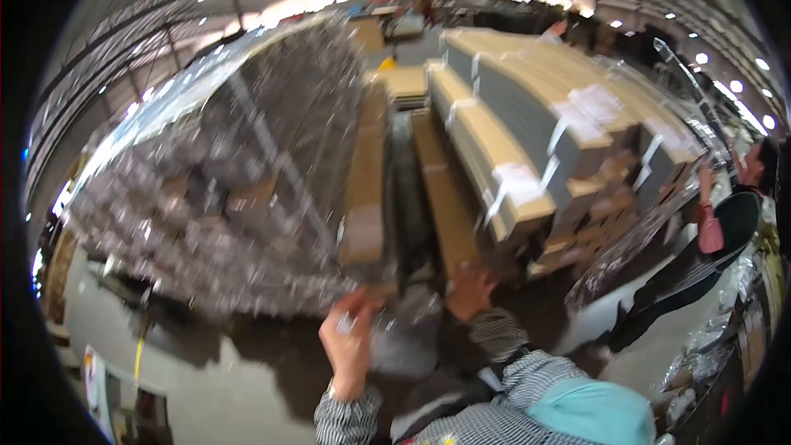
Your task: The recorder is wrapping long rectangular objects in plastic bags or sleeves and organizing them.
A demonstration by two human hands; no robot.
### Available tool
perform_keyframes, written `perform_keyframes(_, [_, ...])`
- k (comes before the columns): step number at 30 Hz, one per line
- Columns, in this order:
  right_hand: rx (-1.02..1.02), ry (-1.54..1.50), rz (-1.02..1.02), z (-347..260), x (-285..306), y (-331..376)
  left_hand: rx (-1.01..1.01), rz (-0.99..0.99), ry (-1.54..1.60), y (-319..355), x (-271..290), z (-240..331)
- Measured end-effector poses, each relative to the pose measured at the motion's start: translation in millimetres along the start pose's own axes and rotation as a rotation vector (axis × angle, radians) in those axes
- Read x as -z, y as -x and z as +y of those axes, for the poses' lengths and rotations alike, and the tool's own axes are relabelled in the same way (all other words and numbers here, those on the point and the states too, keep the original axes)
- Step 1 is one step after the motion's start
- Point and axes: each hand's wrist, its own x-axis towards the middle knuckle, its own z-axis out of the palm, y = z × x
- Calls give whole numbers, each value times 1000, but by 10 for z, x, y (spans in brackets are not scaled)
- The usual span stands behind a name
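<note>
My left hand (346, 342) is raised in front of a wrapped stack (206, 189), its fingers closed on a bit of clear plastic film (408, 334). That film hangs between my two hands. My right hand (471, 292) reaches to the near end of a long brown carton (442, 185); motion smears its fingers, and whether it grips anything is unclear. Another long brown carton (364, 189) lies along the side of the wrapped stack, just beyond my left hand. A dark gap runs between the two cartons.
At right stands a pile of long strapped cartons (527, 107) with white ties. Past it, a person (725, 222) in dark clothes with pink sleeves has a hand raised near the pile. Crumpled clear film (688, 371) lies at lower right. A yellow strip (140, 350) is at lower left.
</note>
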Motion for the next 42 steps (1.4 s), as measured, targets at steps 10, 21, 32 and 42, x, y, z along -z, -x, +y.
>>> perform_keyframes(10, [242, -1955, -485, 672, 1765, 1353, -37, -316, 233, 696, -617, 150])
perform_keyframes(21, [184, -1776, -85, 1402, 1676, 1639, 151, -455, 41, 1123, -934, 103])
perform_keyframes(32, [112, -2408, -858, 1525, 1271, 1516, 657, -364, 267, 1302, -1129, -240])
perform_keyframes(42, [594, -520, -496, 2650, 357, 1402, 94, -1217, -296, 963, -955, -2060])
